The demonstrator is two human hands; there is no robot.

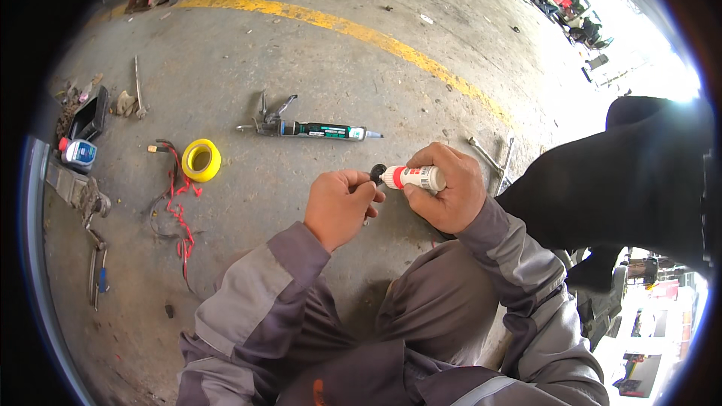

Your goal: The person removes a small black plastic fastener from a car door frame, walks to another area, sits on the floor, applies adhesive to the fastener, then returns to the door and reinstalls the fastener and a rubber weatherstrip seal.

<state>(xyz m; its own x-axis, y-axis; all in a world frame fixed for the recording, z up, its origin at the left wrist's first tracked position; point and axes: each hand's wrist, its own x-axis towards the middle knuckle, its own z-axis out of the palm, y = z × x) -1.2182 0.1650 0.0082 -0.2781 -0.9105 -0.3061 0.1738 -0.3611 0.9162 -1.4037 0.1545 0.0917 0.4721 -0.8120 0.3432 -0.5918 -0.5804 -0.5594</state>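
Observation:
My left hand [340,207] pinches a small black round part [377,174] between thumb and fingertips. In my right hand [451,184] lies a small white squeeze bottle [414,177] with a red band, gripped along its sides. The bottle is held nearly level, its ribbed white end pointing left at the black part. Whether the two touch, I cannot tell. Just beyond my hands, a caulking gun [274,126] with a dark cartridge [323,131] lies on the concrete floor [248,53].
Left of my hands lie a yellow tape roll [201,160] and a tangled red cord [180,214]. Wrenches [492,158] rest beyond my right hand. A white bottle with a red cap [77,152] and a black tray [92,114] stand far left. A large black shape [609,180] fills the right.

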